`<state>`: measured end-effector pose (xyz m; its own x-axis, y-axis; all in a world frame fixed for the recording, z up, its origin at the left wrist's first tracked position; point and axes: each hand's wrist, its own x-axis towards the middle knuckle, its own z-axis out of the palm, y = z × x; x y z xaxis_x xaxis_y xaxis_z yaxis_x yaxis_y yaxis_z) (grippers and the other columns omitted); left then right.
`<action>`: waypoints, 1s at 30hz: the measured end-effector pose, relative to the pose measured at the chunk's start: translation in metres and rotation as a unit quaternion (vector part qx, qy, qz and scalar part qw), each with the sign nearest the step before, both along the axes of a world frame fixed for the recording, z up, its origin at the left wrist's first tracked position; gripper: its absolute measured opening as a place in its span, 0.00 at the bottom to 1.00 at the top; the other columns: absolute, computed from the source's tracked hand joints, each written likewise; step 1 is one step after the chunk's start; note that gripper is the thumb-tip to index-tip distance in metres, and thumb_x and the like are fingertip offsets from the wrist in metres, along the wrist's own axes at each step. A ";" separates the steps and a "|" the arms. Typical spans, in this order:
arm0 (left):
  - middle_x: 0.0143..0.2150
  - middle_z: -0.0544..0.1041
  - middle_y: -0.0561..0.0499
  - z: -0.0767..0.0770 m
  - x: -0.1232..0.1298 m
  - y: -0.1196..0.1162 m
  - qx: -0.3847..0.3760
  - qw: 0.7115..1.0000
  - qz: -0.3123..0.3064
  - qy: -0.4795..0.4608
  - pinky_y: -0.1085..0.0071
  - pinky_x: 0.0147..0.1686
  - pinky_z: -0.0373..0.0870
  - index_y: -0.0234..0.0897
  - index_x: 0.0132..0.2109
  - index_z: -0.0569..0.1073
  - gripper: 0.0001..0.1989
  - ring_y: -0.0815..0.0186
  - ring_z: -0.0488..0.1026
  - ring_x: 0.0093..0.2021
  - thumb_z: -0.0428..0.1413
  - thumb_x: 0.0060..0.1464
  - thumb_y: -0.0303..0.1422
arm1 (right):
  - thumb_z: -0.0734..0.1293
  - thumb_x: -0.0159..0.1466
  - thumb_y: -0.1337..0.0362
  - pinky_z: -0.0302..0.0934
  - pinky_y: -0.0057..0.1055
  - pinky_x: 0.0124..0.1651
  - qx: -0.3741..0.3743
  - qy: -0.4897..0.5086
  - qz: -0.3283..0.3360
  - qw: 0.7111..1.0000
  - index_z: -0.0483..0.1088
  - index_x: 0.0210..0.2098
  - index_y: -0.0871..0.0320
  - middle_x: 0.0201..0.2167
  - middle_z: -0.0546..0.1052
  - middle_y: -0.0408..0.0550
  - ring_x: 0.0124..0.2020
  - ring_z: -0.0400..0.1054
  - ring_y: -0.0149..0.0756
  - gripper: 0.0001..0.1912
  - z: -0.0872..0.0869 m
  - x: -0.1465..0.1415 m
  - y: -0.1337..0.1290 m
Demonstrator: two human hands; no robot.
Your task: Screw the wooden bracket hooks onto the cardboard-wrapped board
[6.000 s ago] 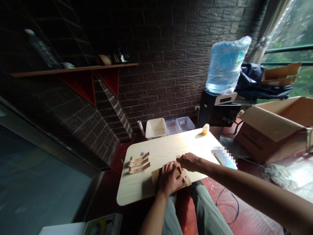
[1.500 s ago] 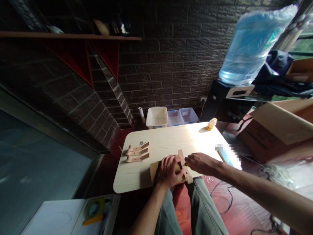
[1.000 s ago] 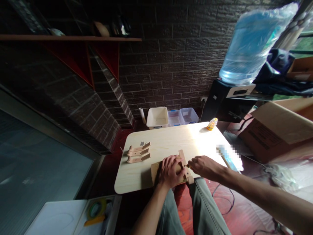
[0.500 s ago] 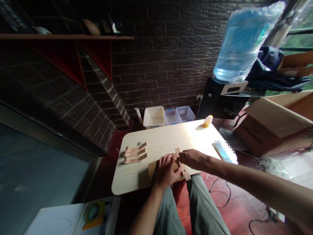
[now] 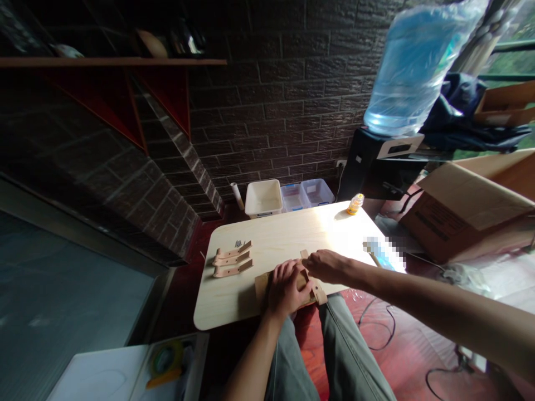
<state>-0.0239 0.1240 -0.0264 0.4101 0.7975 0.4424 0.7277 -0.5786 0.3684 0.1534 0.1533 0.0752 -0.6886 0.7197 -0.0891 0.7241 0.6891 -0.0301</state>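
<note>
At the near edge of the pale table (image 5: 267, 236), my left hand (image 5: 286, 287) is spread over a light brown wooden board (image 5: 261, 287) and grips it, thumb to the right. A wooden strip with holes (image 5: 320, 294) lies crosswise at the board's right end. My right hand (image 5: 322, 264) is closed at the strip's far part; whatever is in its fingers is hidden. On the table's left, three similar curved wooden strips (image 5: 234, 268) lie side by side. A few small dark metal pieces, perhaps screws (image 5: 239, 244), lie just behind them.
A small yellow bottle (image 5: 355, 204) stands at the table's far right corner. Toward the right edge lies a blue-and-white packet (image 5: 384, 256), partly blurred. Behind the table are plastic bins (image 5: 264, 199). A cardboard box (image 5: 463, 217) and a water dispenser (image 5: 376, 161) stand at the right.
My right fist has turned slightly at the strip. The left hand stays on the board, and the whole view has shifted a little.
</note>
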 end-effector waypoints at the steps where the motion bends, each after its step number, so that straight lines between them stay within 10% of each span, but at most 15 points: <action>1: 0.58 0.73 0.45 0.001 0.000 0.000 -0.001 1.000 -0.003 0.000 0.50 0.63 0.63 0.44 0.51 0.69 0.14 0.52 0.68 0.61 0.57 0.60 0.39 | 0.63 0.66 0.72 0.58 0.30 0.26 -0.001 -0.003 0.001 1.000 0.75 0.39 0.65 0.27 0.79 0.53 0.24 0.71 0.37 0.08 -0.001 0.002 -0.001; 19: 0.60 0.72 0.46 -0.004 0.000 0.003 -0.026 1.000 -0.009 0.002 0.49 0.64 0.60 0.46 0.54 0.70 0.18 0.52 0.66 0.63 0.59 0.58 0.39 | 0.63 0.67 0.65 0.57 0.30 0.28 -0.024 -0.036 -0.038 0.998 0.73 0.44 0.65 0.31 0.79 0.58 0.30 0.74 0.42 0.11 0.001 0.008 -0.006; 30: 0.59 0.73 0.47 0.002 -0.001 0.000 -0.011 1.000 -0.002 -0.002 0.47 0.63 0.61 0.49 0.57 0.70 0.22 0.52 0.67 0.61 0.61 0.56 0.36 | 0.62 0.70 0.59 0.56 0.30 0.31 -0.040 0.005 -0.082 0.996 0.71 0.45 0.59 0.34 0.81 0.54 0.34 0.77 0.42 0.11 0.033 0.027 -0.014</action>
<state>-0.0246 0.1240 -0.0244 0.4112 0.8055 0.4267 0.7239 -0.5731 0.3842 0.1800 0.1392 0.1082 -0.5641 0.8130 -0.1445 0.8257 0.5572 -0.0886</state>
